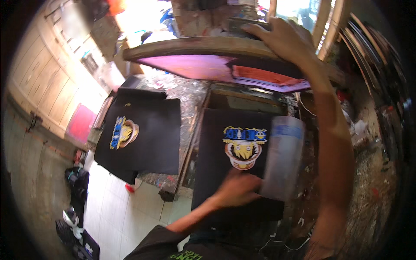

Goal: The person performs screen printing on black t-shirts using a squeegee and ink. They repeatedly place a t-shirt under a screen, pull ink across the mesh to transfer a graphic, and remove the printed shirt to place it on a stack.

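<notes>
Fingers [257, 31] curled, right hand [288, 41] gripping frame [186, 44], left hand [236, 189] holding sheet [282, 162]

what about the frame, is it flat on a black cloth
No, the frame stands tilted up, clear of the left cloth and right cloth.

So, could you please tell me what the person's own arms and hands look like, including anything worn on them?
Both the left hand and the right hand are gloveless. A loose, dark fabric sleeve covers the upper left arm, leaving the forearm bare; the right forearm is bare too. Motion blur hides finer detail on the left hand.
</notes>
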A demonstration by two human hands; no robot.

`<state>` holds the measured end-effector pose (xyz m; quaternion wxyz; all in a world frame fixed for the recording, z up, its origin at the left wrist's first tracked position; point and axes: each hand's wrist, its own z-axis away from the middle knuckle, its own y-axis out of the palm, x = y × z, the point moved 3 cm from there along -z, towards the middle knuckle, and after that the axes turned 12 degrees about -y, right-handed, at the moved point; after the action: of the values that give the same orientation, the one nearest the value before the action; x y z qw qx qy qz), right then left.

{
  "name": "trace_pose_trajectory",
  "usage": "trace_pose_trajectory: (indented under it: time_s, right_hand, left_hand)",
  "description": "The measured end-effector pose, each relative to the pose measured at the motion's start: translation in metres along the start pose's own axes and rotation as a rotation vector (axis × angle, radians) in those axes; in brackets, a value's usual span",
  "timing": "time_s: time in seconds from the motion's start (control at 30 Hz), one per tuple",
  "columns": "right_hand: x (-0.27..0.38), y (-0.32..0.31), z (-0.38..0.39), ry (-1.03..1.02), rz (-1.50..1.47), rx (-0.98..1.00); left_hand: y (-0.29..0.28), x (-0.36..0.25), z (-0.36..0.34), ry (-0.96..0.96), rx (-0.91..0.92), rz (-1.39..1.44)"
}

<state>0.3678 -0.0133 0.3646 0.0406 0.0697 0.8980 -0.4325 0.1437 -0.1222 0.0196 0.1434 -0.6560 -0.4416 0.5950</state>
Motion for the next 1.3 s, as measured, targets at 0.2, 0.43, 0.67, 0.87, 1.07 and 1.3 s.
trace_pose_trajectory:
  time_s: [0.2,0.43,0.67,0.87,1.07,1.3]
  right_hand:
    - [-0.008,-0.005,-0.023,0.068,-0.06,0.022]
    - [0.004,-0.035,-0.021,0.122,-0.236,0.255]
    - [-0.017,-0.013,-0.033,0.033,-0.123,0.111]
    - [-0.011,-0.015,-0.035,0.073,-0.238,0.168]
    - [-0.014,-0.008,-0.04,0.125,-0.139,0.184]
    - [-0.016,-0.009,-0.041,0.16,-0.176,0.158]
  left_hand:
    - [-0.091,0.104,0.084,-0.451,0.128,-0.575]
    - [-0.105,0.125,0.042,-0.423,0.193,-0.533]
    - [-0.101,0.136,0.041,-0.322,0.057,-0.499]
    - [-0.105,0.135,0.047,-0.34,0.077,-0.491]
    - [-0.103,0.138,0.049,-0.354,0.072,-0.498]
    - [-0.105,0.137,0.045,-0.36,0.113,-0.491]
